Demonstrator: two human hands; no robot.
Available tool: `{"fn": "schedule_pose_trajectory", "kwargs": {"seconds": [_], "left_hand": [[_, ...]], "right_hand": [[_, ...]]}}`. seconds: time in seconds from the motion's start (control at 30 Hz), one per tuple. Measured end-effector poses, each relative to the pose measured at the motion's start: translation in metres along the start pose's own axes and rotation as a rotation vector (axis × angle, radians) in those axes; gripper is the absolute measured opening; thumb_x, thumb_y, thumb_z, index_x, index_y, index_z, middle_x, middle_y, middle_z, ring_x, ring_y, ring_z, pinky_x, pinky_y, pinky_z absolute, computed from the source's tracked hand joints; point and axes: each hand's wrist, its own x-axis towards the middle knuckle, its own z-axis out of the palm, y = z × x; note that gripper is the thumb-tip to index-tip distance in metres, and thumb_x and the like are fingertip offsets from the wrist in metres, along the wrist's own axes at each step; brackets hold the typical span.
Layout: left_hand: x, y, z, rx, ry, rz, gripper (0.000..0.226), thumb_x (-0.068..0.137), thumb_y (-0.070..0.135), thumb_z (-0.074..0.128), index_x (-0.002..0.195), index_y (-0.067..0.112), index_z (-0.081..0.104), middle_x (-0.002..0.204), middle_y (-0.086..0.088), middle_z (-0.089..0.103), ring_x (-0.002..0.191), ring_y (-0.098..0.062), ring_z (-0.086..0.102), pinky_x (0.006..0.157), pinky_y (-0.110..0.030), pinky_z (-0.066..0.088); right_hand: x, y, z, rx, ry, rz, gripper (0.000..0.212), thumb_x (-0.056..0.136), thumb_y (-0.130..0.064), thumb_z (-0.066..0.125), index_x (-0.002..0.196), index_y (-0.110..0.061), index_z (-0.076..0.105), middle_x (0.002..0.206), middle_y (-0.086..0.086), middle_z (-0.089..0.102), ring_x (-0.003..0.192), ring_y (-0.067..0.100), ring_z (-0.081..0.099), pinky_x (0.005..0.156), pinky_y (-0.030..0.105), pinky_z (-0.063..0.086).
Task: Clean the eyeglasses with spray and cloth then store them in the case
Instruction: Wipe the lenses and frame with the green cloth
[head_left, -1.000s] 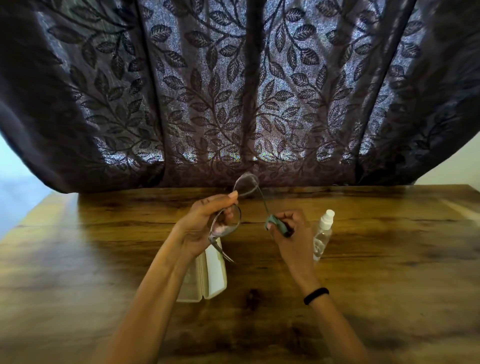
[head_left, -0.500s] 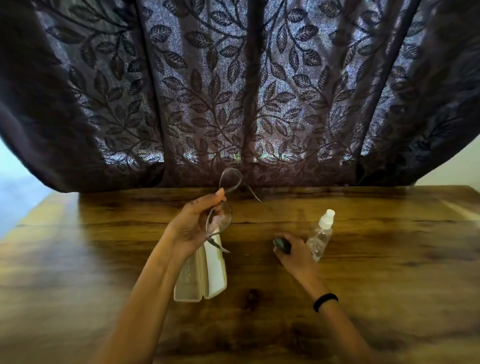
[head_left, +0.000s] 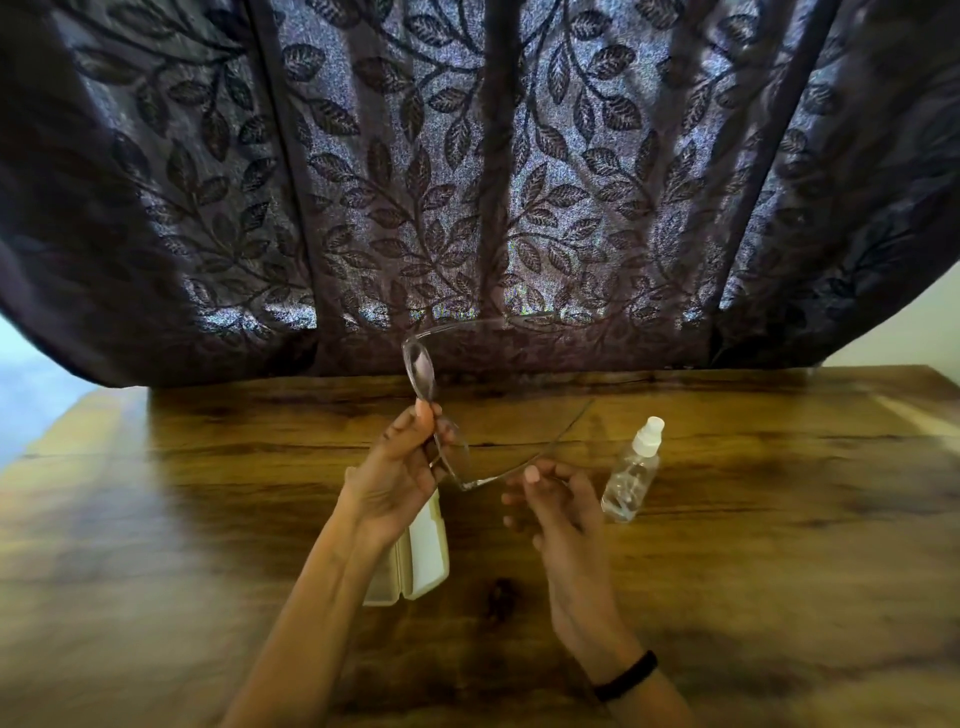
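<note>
My left hand pinches the clear-framed eyeglasses at the bridge and holds them upright above the table, one lens over the other. Both temple arms stick out to the right. My right hand has its thumb and fingertips on the lower temple arm near the hinge. A clear spray bottle with a white cap stands just right of my right hand. The cream glasses case lies open on the table under my left wrist. The cloth does not show; my right hand covers the spot where it was.
A dark leaf-patterned curtain hangs along the far edge of the wooden table. A black band sits on my right wrist.
My right hand lowered the dark cloth to the table, then rose to take the lower temple arm. My left hand turned the glasses so both temples point right.
</note>
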Motion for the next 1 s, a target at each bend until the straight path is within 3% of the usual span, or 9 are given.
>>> {"fn": "schedule_pose_trajectory", "kwargs": {"seconds": [0.17,0.3,0.43,0.53,0.67,0.83,1.0], "left_hand": [[-0.002,-0.011,-0.001,0.03,0.022,0.014,0.014,0.07,0.031,0.056,0.063,0.024,0.066,0.062,0.008,0.062,0.063,-0.005,0.062,0.06,-0.02,0.052],[-0.003,-0.016,-0.005,0.049,0.096,-0.01,0.018,0.074,0.028,0.054,0.064,0.025,0.068,0.067,0.008,0.065,0.072,-0.008,0.061,0.076,-0.029,0.044],[-0.006,-0.019,-0.003,0.049,0.116,-0.009,0.019,0.072,0.026,0.055,0.059,0.025,0.07,0.065,0.009,0.066,0.076,-0.01,0.056,0.082,-0.03,0.04],[-0.007,-0.018,-0.002,0.069,0.125,-0.013,0.026,0.076,0.023,0.054,0.056,0.024,0.07,0.064,0.009,0.068,0.079,-0.011,0.055,0.083,-0.031,0.039],[-0.006,-0.02,-0.006,0.103,0.115,0.004,0.045,0.09,0.012,0.044,0.055,0.023,0.07,0.063,0.009,0.067,0.077,-0.011,0.054,0.079,-0.03,0.039],[-0.006,-0.021,-0.004,0.207,0.033,0.031,0.026,0.075,0.017,0.052,0.057,0.022,0.07,0.063,0.007,0.068,0.063,-0.004,0.064,0.075,-0.03,0.044],[-0.004,-0.027,-0.006,0.282,-0.023,0.058,0.018,0.072,0.021,0.057,0.062,0.021,0.072,0.068,0.005,0.071,0.068,-0.008,0.067,0.073,-0.03,0.049]], "right_hand": [[-0.001,-0.008,0.003,0.001,0.021,-0.06,0.018,0.076,-0.025,0.064,0.092,-0.017,0.061,0.087,0.003,0.068,0.078,0.012,0.065,0.062,0.018,0.053],[0.002,-0.015,0.001,0.053,0.033,-0.113,0.019,0.069,-0.024,0.067,0.086,-0.016,0.066,0.078,0.0,0.072,0.073,0.01,0.066,0.061,0.017,0.054],[0.007,-0.021,0.0,0.047,0.013,-0.156,0.016,0.068,-0.022,0.069,0.083,-0.017,0.068,0.075,-0.002,0.073,0.071,0.01,0.066,0.062,0.017,0.054],[0.01,-0.025,0.0,0.004,-0.007,-0.203,0.01,0.071,-0.016,0.07,0.08,-0.019,0.069,0.075,-0.003,0.073,0.071,0.009,0.067,0.062,0.016,0.054],[0.013,-0.027,0.001,-0.154,-0.048,-0.299,0.018,0.075,-0.009,0.07,0.078,-0.027,0.07,0.079,-0.009,0.074,0.074,0.006,0.067,0.065,0.015,0.053],[0.015,-0.027,0.005,-0.421,-0.142,-0.379,0.02,0.077,-0.011,0.07,0.081,-0.03,0.068,0.072,-0.017,0.07,0.072,-0.001,0.065,0.063,0.009,0.049],[0.015,-0.026,0.005,-0.52,-0.203,-0.383,0.009,0.08,-0.013,0.068,0.086,-0.019,0.071,0.081,-0.009,0.072,0.076,0.001,0.066,0.066,0.01,0.049]]}}
